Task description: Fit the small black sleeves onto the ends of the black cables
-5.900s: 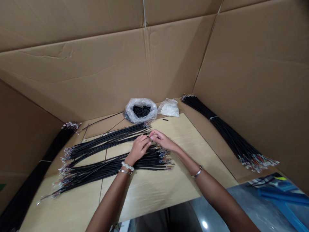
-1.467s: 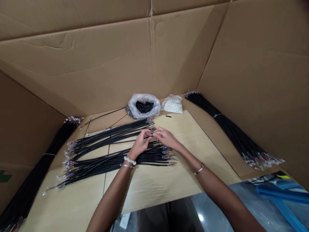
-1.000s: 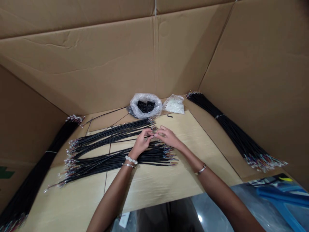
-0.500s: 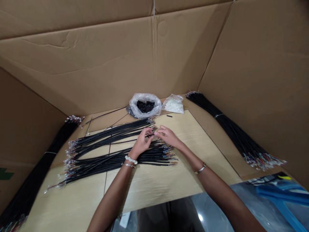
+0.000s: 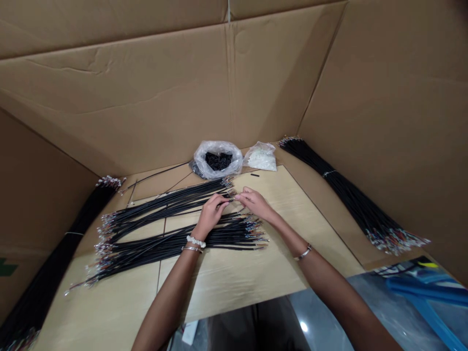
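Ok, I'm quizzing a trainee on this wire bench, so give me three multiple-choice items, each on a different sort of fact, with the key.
1. Where is the clear plastic bag of black pieces?
A) Past the far edge of the wooden board, beside a smaller bag of white pieces
B) At the board's near edge
C) On the floor

2. How many bands are on the wrist of the left hand?
A) One
B) Two
C) Three

3. What state is the black wire bundle right of the board in?
A) Loose, with no tie
B) Bound with a white tie
C) Inside a bag

Answers:
1. A: it sits just left of the smaller bag.
2. B: a white beaded bracelet and a silver bangle.
3. B: a white tie circles it.
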A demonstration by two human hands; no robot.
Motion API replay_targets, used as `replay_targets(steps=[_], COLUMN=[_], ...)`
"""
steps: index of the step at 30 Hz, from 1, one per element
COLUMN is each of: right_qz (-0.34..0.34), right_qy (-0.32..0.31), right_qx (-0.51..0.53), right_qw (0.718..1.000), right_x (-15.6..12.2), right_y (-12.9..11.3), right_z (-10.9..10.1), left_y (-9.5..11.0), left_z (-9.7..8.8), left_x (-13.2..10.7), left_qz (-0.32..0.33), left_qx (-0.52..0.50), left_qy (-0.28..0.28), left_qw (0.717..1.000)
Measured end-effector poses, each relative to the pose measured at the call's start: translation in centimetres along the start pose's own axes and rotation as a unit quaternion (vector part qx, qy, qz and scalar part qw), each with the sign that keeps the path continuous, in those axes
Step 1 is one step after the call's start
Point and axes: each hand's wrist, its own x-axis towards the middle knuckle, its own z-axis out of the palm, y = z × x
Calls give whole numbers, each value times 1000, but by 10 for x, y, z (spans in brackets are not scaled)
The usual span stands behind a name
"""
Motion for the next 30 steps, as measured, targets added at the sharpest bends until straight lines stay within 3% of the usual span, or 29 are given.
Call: replay_targets(steps=[7, 20, 30], right_qz=[-5, 52, 14], right_qy=[-22, -51, -49], right_qx=[41, 144, 140], right_qw=[999, 987, 989], right_x=[-2, 1, 2], right_y=[-6, -7, -6], right_z=[5, 3, 4], left_y=[16, 13, 17], left_z=[3, 2, 1], left_x=[0, -4, -1], left_qz=[17, 83, 85], left_qx=[22, 206, 185], left_qy=[-51, -27, -18], left_qw=[998, 975, 979])
